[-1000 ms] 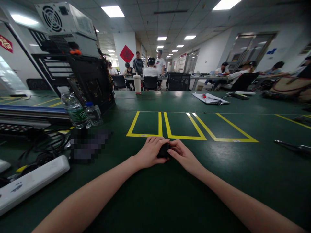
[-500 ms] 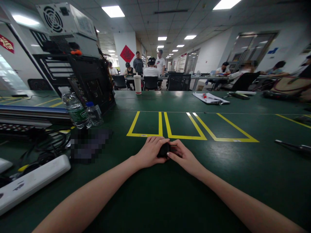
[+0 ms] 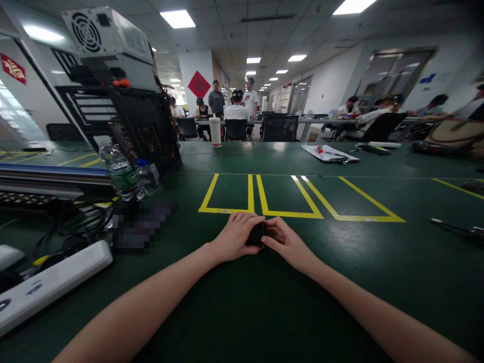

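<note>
A small black object [image 3: 256, 235] with a rounded outline rests low over the green table, between my two hands; its exact kind is too dark to make out. Curled over its left side and top is my left hand [image 3: 237, 235]. From the right, my right hand [image 3: 286, 240] grips its edge with thumb and bent fingers. Much of the object is hidden behind the fingers. Just beyond the hands, yellow tape frames [image 3: 227, 210] mark the green tabletop [image 3: 257, 302].
On the left stand a black computer case [image 3: 147, 131] with a power supply [image 3: 109, 33] on top, plastic bottles [image 3: 123, 174], cables and a white power strip [image 3: 56, 285]. A white tumbler [image 3: 215, 132] and a clipboard [image 3: 328, 154] are farther back. Several people sit or stand beyond.
Both hands stay around the black object, with almost no movement. The whole view has shifted very slightly.
</note>
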### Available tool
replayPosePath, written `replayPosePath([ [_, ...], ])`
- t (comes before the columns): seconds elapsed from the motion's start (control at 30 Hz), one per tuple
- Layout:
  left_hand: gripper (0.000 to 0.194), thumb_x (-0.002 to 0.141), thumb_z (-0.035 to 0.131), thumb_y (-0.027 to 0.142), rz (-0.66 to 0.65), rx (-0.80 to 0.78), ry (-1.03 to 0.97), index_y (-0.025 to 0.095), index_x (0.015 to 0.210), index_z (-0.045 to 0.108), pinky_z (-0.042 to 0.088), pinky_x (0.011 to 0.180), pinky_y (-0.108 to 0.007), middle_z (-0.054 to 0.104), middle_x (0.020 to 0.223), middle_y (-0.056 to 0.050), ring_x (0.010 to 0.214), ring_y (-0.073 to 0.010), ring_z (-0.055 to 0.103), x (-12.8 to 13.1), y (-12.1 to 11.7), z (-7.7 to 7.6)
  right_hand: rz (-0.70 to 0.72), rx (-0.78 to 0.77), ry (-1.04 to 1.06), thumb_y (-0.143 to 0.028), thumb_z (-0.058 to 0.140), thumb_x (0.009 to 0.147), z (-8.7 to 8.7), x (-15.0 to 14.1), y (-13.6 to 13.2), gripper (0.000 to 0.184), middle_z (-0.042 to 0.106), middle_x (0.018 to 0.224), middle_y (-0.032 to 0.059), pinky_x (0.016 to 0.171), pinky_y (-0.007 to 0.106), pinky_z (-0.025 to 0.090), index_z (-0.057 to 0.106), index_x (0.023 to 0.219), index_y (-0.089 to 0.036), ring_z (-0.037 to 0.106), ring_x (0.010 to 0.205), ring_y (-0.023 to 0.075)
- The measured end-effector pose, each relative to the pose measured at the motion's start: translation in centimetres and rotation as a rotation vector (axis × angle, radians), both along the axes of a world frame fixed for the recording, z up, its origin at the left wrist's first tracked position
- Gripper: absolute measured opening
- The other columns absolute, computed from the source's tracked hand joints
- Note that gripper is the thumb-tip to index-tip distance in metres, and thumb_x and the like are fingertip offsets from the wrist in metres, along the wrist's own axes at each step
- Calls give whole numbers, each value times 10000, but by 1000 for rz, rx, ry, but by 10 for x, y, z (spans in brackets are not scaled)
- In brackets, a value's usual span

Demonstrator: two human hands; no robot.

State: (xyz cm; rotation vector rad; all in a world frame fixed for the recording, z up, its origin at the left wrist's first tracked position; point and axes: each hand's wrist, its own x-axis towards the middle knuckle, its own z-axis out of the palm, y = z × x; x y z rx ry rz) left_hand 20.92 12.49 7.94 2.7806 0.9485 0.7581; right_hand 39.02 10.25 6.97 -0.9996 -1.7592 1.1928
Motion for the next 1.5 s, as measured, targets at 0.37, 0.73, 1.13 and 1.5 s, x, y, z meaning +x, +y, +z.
replayPosePath([
  [0.37,637,680,640,325,16,3,-5,196,1206,306,298,917,-389,459,1159,-79,1063,-233,422,1,0,-1,-12,9,42,-266,501,798,0,-2,0,169,530,1012,22,823,368,472,461,958,-229,534,970,179],
  [0.73,653,654,657,294,19,-14,-7,211,1199,306,305,909,-397,466,1150,-75,1053,-236,433,1,0,1,-37,136,-46,-214,542,762,2,-1,-3,247,530,1003,24,874,380,433,463,995,-229,517,993,185],
  [1.13,641,666,649,304,28,-26,-22,219,1201,307,309,910,-411,469,1149,-70,1049,-237,443,2,-3,3,-65,19,17,-227,506,788,0,-3,-1,284,531,1060,35,891,381,429,435,1063,-224,514,1019,180],
  [1.5,644,664,651,301,34,-38,-6,234,1201,303,296,921,-430,464,1166,-66,1070,-244,438,2,-4,5,-17,34,-5,-287,483,807,10,-1,-7,158,554,981,21,821,365,466,471,952,-224,546,940,182],
])
